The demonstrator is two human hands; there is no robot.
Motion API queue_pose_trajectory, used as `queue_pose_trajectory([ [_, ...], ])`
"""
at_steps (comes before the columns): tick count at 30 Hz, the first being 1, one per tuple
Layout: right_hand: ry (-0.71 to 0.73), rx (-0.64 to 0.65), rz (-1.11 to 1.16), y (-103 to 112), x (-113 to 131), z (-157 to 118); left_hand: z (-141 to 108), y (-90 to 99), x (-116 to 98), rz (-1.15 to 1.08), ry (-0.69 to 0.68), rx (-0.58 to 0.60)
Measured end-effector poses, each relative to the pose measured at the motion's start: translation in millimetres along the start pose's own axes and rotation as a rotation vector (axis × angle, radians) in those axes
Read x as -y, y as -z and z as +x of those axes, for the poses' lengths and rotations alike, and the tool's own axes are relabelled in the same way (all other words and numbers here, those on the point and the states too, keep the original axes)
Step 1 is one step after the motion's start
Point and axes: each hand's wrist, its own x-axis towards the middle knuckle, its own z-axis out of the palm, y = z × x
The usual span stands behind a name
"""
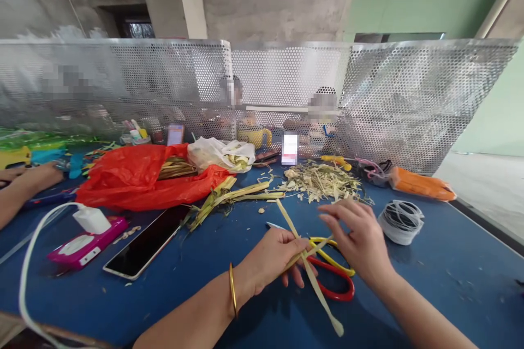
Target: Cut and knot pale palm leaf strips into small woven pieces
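My left hand [272,256], with a gold bangle on the wrist, pinches pale, flat plant strips [320,294] that cross each other at the fingertips. The longer strip runs from upper left to lower right and ends in a wider tip. A shorter one points toward my right hand [362,232]. That hand hovers just right of the crossing, its thumb and fingers apart and nothing visible between them. Under the strips lie scissors [347,293] with a red and a yellow handle; their blade is partly hidden behind my left hand.
Behind the hands are yellowish stalks [241,193], a heap of shavings [323,181] and a red plastic bag [123,174]. A phone [143,248] and a pink power strip [88,245] lie left, a wire coil [401,222] right. Another person's hand [41,180] is at far left.
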Motion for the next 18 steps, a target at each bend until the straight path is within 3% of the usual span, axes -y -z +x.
queue_pose_trajectory([
  [3, -0.018, 0.279, 0.039, -4, 12, -3, 1, -4.9, 6, 0.103, 0.009, 0.071],
  [6, -0.108, 0.421, 0.144, -10, 17, -6, 2, -7.0, 9, 0.179, 0.026, 0.123],
  [13, -0.362, 0.466, 0.462, -12, 18, -5, 0, -8.5, 4, 0.218, 0.074, 0.099],
  [16, -0.347, 0.477, 0.519, -14, 19, -6, -1, -9.9, 5, 0.239, 0.093, 0.11],
  [18, -0.317, 0.393, 0.529, -12, 19, -7, -1, -9.1, 6, 0.224, 0.108, 0.106],
])
